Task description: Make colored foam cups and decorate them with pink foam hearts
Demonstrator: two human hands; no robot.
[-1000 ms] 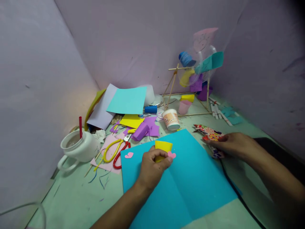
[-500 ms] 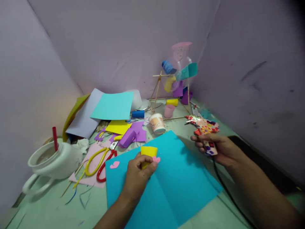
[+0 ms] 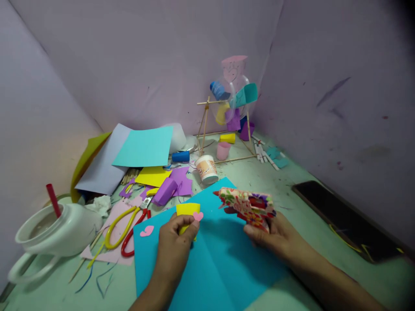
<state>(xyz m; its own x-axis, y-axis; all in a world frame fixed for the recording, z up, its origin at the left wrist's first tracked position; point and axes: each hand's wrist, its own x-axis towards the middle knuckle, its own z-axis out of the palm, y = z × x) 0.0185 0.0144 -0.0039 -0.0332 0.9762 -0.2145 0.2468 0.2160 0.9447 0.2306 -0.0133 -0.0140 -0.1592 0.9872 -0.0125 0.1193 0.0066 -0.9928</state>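
Note:
Between the thumb and fingers of my left hand is a small yellow paper cup, with a pink paper heart at the thumb tip. My right hand grips a flower-patterned glue gun, its nozzle pointing left toward the yellow cup but apart from it. Both hands are above a folded blue sheet. More pink heart cutouts lie on the sheet's left side.
Scissors, purple scraps and a white pot stand at left. Behind are a printed paper cup and a stick frame bearing a wheel of coloured cups. A dark phone-like slab lies at right.
My right hand has brought the glue gun leftward and down, closer to the yellow cup, and turned it sideways. The view has shifted slightly right. My left hand keeps its hold.

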